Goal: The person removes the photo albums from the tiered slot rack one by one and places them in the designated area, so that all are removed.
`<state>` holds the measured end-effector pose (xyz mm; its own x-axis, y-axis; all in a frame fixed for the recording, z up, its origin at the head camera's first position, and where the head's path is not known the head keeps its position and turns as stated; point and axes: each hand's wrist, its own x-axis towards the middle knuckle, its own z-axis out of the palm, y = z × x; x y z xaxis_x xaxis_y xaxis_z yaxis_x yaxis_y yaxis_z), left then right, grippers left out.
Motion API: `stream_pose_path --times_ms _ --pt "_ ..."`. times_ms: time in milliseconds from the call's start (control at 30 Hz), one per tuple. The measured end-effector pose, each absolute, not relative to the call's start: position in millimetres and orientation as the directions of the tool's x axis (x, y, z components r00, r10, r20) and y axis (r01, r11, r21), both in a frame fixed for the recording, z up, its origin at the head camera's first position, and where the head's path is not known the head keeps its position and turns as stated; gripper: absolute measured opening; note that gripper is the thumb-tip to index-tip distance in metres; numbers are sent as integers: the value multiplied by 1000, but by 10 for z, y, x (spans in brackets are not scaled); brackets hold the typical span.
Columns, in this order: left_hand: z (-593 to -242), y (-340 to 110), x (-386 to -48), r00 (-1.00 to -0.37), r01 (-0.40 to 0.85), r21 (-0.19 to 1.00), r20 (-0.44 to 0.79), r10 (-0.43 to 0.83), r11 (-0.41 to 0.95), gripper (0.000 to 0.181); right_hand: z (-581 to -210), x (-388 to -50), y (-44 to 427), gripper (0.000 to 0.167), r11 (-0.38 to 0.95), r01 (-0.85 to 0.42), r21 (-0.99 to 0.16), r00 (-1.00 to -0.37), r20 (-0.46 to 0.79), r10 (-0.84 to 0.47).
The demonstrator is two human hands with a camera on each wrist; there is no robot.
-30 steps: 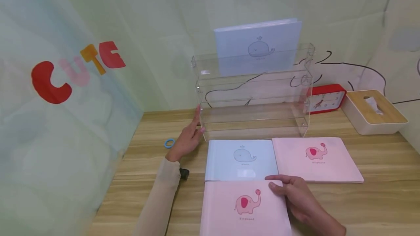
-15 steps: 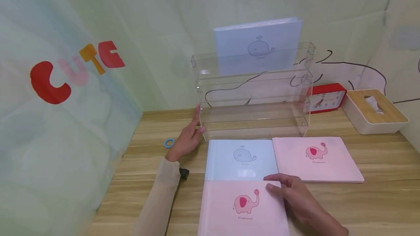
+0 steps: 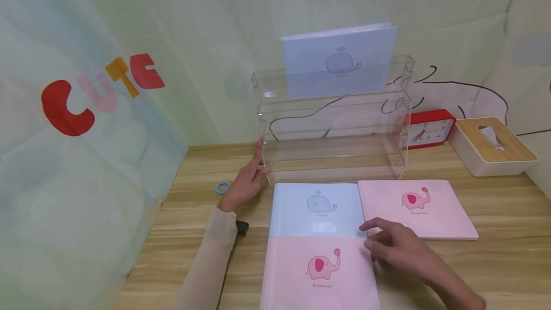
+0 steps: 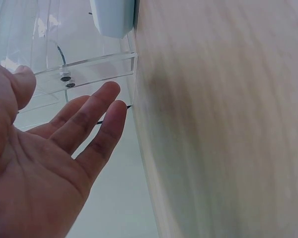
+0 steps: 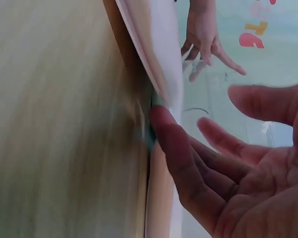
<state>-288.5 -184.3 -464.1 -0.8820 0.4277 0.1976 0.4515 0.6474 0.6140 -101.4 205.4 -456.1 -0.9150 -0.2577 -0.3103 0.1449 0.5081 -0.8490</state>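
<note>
A clear acrylic tiered rack (image 3: 333, 160) stands at the back of the table. My left hand (image 3: 246, 183) touches its left side with extended fingers. On the rack's upper tier leans a light-blue whale-covered booklet (image 3: 310, 54). Another blue whale booklet (image 3: 292, 209) lies flat before the rack, with a pink elephant booklet (image 3: 288, 257) directly in front of it and a second pink elephant booklet (image 3: 379, 200) to its right. Beside the front pink booklet's upper right corner hovers my right hand (image 3: 402, 250), fingers loosely bent and holding nothing. In the right wrist view its fingertips are near the booklet edges.
A red clock (image 3: 430, 130) and a tissue box (image 3: 490, 149) with a wooden lid stand right of the rack. Left of my left hand lies a blue ring (image 3: 222, 187). Coloured letters (image 3: 71, 114) decorate the curtain at left.
The front pink booklet shifted slightly left and now lies against the blue one. My right hand has let go of it and moved a little right. The left hand stays put.
</note>
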Motion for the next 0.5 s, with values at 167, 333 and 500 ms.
stream_pose_path --times_ms 167,333,500 --pt "-4641 -1834 -2877 -877 465 600 211 432 651 86 -4500 -1028 2091 37 566 136 -813 -923 -312 -226" --pt "-4650 -1834 -2897 -875 470 594 217 432 653 84 -4432 -1055 2129 34 565 50 -824 -944 -223 -242" --pt "-4735 -1879 -2963 -857 504 598 256 447 624 81 -4343 -1105 2177 36 540 -46 -840 -950 -131 -285"
